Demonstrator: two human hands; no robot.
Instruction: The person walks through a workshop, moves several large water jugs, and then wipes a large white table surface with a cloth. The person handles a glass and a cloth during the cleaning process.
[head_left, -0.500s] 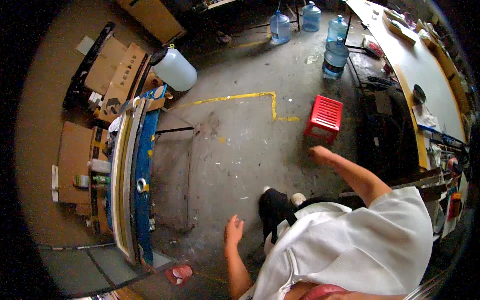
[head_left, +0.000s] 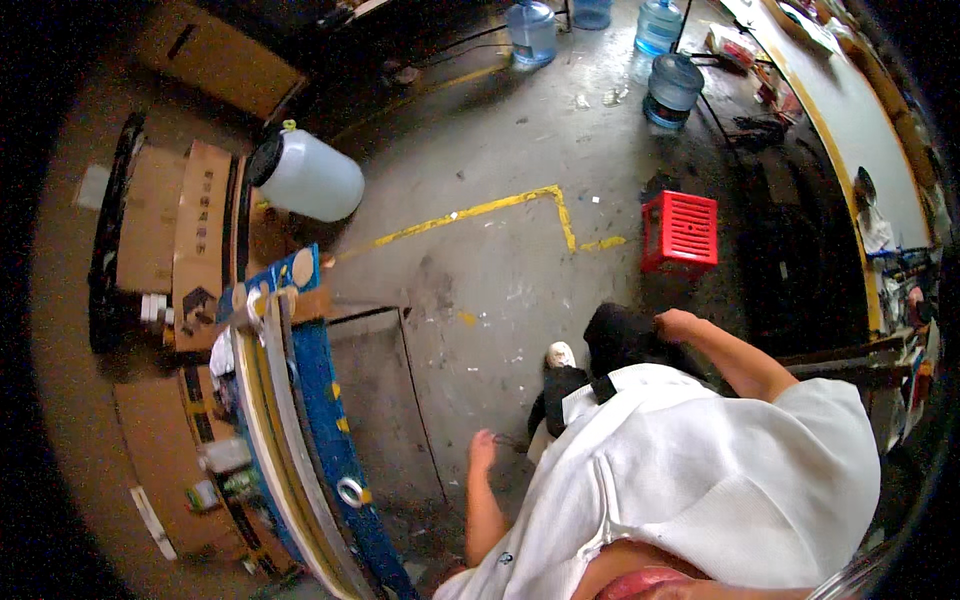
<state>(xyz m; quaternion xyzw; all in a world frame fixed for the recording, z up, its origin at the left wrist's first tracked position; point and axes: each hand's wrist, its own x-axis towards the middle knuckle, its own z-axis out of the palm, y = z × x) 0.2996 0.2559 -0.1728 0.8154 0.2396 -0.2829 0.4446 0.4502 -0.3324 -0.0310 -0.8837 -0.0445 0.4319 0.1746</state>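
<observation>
My left hand (head_left: 482,450) hangs low beside my body, above the concrete floor. Its fingers look curled, and a thin dark thing, too small to name, shows at the fingertips. Over my dark trouser leg (head_left: 628,338), my right hand (head_left: 678,325) is closed in a loose fist, with nothing visible in it; the inner side is hidden. A red plastic stool (head_left: 681,232) with a slatted top stands ahead of the right hand, apart from it. One white shoe (head_left: 560,354) shows between my hands.
Left stands a long blue-edged bench (head_left: 325,390) with a tape roll (head_left: 350,491), flat cartons (head_left: 205,225) beyond. Farther off are a white drum (head_left: 318,178) and blue water jugs (head_left: 671,88). A long pale worktable (head_left: 850,110) lines the right; a yellow line (head_left: 480,212) crosses the floor.
The view has shifted and turned; the bench and the stool appear nearer. My legs have changed stride. My right hand has drawn back from near the stool to over my leg.
</observation>
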